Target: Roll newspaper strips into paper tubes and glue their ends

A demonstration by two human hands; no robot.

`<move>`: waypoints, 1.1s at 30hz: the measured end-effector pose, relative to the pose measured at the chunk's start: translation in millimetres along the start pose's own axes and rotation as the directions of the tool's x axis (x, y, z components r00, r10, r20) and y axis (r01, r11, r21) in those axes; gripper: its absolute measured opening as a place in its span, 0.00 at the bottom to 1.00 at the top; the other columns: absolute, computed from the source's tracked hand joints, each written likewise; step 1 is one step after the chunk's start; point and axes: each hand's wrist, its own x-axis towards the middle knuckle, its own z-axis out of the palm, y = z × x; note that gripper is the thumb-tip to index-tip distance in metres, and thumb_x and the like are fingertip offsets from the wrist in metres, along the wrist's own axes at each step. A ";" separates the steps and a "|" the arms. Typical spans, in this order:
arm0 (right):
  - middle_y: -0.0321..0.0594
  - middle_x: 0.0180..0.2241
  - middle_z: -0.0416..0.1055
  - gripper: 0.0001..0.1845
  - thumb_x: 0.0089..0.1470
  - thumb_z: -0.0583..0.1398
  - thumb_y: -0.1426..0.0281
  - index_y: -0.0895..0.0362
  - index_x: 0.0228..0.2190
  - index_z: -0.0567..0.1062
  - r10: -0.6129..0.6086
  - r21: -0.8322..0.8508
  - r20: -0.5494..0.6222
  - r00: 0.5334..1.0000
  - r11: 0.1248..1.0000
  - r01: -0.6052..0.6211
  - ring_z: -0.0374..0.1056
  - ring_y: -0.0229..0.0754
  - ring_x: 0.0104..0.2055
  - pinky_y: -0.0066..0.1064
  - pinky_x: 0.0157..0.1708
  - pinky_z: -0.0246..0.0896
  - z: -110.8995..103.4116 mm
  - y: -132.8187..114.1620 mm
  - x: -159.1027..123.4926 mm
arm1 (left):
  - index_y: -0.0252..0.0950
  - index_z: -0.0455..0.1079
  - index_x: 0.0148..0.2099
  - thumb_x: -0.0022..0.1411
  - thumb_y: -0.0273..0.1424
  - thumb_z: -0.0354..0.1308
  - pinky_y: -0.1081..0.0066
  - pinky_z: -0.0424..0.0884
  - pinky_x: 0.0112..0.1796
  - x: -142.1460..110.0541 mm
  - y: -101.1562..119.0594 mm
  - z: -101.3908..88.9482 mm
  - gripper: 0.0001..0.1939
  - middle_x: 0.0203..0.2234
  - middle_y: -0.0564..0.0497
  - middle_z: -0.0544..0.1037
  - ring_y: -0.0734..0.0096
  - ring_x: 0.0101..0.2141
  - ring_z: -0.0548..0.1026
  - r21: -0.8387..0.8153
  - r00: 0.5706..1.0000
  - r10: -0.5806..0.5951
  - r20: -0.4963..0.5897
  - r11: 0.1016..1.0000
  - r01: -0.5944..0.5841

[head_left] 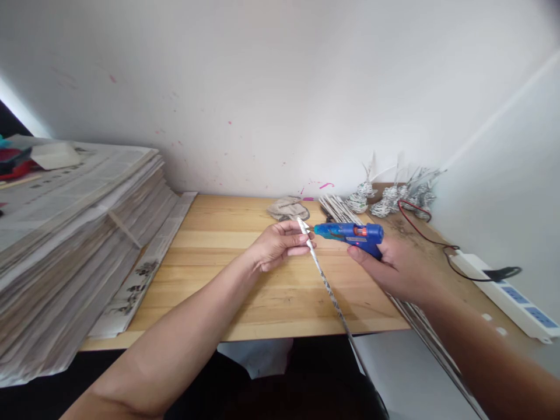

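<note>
My left hand [280, 244] is closed in a pinch on the upper end of a thin rolled newspaper stick [326, 283], which slants down toward the front edge of the wooden table [227, 274]. My right hand [394, 265] grips a blue hot glue gun [352, 233]. Its nozzle points left and sits right at the top of the stick, beside my left fingertips.
A tall stack of newspapers [65, 233] fills the left side. Against the white wall lie a bundle of paper sticks [339, 209], several coiled paper pieces [387, 201] and a grey cloth [286, 207]. A white power strip [511, 294] with a red-black cord [420, 230] lies at right.
</note>
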 end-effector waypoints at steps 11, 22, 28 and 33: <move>0.34 0.20 0.66 0.17 0.58 0.53 0.56 0.55 0.35 0.75 0.024 -0.011 0.007 1.000 1.000 -0.024 0.61 0.38 0.23 0.29 0.22 0.53 2.0 1.4 -1.4 | 0.31 0.73 0.39 0.49 0.22 0.68 0.72 0.76 0.36 0.5 -2.3 -2.0 0.13 0.33 0.46 0.80 0.66 0.34 0.80 0.021 1.000 -0.007 0.004 1.000 0.007; 0.34 0.22 0.67 0.19 0.59 0.53 0.56 0.55 0.40 0.76 -0.006 -0.002 0.033 0.999 1.000 0.006 0.61 0.38 0.23 0.28 0.23 0.54 -0.1 5.6 -4.1 | 0.30 0.74 0.39 0.50 0.22 0.67 0.73 0.76 0.35 -1.3 1.2 0.8 0.12 0.31 0.47 0.79 0.69 0.33 0.80 0.044 1.000 -0.001 0.002 0.999 0.001; 0.34 0.22 0.67 0.19 0.58 0.53 0.56 0.55 0.37 0.75 0.028 0.007 0.017 0.999 1.000 -0.028 0.62 0.38 0.24 0.28 0.23 0.54 1.0 3.1 -3.1 | 0.30 0.73 0.39 0.50 0.21 0.68 0.72 0.77 0.36 -1.0 -1.3 -0.2 0.12 0.33 0.47 0.79 0.66 0.34 0.80 0.035 1.000 -0.005 0.006 0.999 0.005; 0.33 0.19 0.61 0.20 0.58 0.53 0.54 0.56 0.28 0.73 0.057 -0.017 0.011 0.998 0.998 -0.057 0.58 0.36 0.21 0.28 0.21 0.51 2.5 1.7 -1.6 | 0.30 0.73 0.39 0.50 0.22 0.68 0.71 0.77 0.37 -0.6 -2.4 -0.9 0.12 0.34 0.46 0.79 0.66 0.34 0.80 0.040 1.000 -0.009 0.004 0.999 0.009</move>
